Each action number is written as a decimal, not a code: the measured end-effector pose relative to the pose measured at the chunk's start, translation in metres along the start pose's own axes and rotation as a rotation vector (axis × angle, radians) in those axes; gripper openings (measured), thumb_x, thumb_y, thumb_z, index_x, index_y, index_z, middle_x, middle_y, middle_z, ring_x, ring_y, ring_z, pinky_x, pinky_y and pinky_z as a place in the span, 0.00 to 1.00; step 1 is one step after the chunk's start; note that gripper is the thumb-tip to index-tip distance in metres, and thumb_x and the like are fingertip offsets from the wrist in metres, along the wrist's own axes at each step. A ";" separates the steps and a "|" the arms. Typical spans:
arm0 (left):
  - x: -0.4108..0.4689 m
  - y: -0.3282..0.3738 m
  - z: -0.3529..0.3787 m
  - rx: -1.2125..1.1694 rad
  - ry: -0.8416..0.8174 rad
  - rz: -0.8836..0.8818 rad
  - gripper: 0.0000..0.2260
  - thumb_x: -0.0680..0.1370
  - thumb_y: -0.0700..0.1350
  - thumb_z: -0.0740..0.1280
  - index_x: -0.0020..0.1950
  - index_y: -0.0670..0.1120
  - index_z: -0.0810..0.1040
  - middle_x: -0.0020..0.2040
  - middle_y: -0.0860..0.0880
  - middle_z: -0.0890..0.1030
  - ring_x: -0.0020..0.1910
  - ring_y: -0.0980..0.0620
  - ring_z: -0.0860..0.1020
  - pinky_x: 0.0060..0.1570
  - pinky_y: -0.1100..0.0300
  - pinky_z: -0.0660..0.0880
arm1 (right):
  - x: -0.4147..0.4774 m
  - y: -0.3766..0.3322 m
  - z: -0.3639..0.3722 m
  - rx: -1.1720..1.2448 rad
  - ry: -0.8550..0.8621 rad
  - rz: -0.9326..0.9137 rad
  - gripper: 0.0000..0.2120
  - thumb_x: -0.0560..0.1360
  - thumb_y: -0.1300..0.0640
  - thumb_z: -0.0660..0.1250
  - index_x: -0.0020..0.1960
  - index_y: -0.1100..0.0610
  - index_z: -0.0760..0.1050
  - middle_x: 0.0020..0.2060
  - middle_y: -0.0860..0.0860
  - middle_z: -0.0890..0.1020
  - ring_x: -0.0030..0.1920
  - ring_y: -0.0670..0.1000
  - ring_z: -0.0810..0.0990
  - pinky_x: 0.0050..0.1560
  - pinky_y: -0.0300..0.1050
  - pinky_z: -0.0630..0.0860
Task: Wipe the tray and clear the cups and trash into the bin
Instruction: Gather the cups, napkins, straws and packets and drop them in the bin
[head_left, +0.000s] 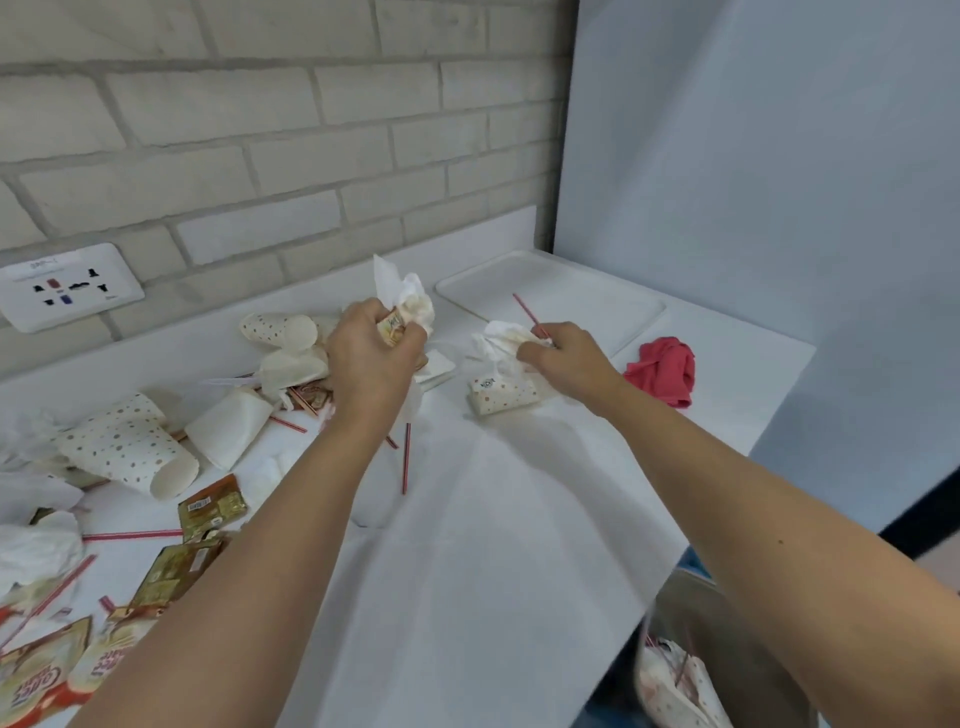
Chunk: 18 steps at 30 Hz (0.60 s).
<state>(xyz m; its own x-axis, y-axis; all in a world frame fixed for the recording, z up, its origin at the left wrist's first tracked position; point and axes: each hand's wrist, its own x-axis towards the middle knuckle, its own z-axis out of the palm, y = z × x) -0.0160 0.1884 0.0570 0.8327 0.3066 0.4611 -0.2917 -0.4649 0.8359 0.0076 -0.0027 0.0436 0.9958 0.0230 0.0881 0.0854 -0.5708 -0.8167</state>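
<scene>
Low at the right, the bin (727, 649) stands beside the counter (493, 545). Mid-counter the left hand (371, 358) grips a tissue wad (413, 304), and the right hand (563, 353) pinches a tissue (498, 332) and straw (524, 310). Such paper is probably light and soft, best bunched in the fist.

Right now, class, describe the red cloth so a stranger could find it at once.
On the white counter, find the white tray in the far right corner. Just off its near right edge sits the red cloth, crumpled: the only fabric among paper litter.
</scene>
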 end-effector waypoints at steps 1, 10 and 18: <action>-0.003 0.003 0.002 -0.013 0.006 0.023 0.11 0.72 0.41 0.68 0.33 0.44 0.68 0.34 0.47 0.71 0.29 0.56 0.68 0.25 0.74 0.65 | -0.007 0.001 -0.003 0.028 0.023 0.009 0.03 0.73 0.58 0.64 0.45 0.54 0.70 0.32 0.49 0.71 0.33 0.49 0.70 0.33 0.39 0.64; -0.043 0.051 0.022 -0.158 0.064 0.222 0.08 0.72 0.39 0.68 0.36 0.43 0.70 0.36 0.56 0.68 0.34 0.64 0.70 0.34 0.74 0.66 | -0.058 0.014 -0.053 0.208 0.019 0.086 0.07 0.74 0.60 0.64 0.37 0.56 0.71 0.29 0.49 0.71 0.29 0.48 0.70 0.29 0.39 0.65; -0.091 0.082 0.076 -0.196 0.029 0.276 0.09 0.72 0.38 0.68 0.35 0.38 0.70 0.37 0.56 0.69 0.36 0.64 0.69 0.38 0.74 0.65 | -0.090 0.055 -0.099 0.274 0.006 0.178 0.08 0.76 0.59 0.64 0.38 0.52 0.71 0.32 0.48 0.75 0.32 0.46 0.74 0.34 0.38 0.68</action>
<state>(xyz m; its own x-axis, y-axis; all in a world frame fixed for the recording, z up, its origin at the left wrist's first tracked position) -0.0798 0.0589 0.0613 0.6968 0.2163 0.6838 -0.5916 -0.3657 0.7185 -0.0799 -0.1179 0.0471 0.9958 -0.0627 -0.0671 -0.0839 -0.3233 -0.9426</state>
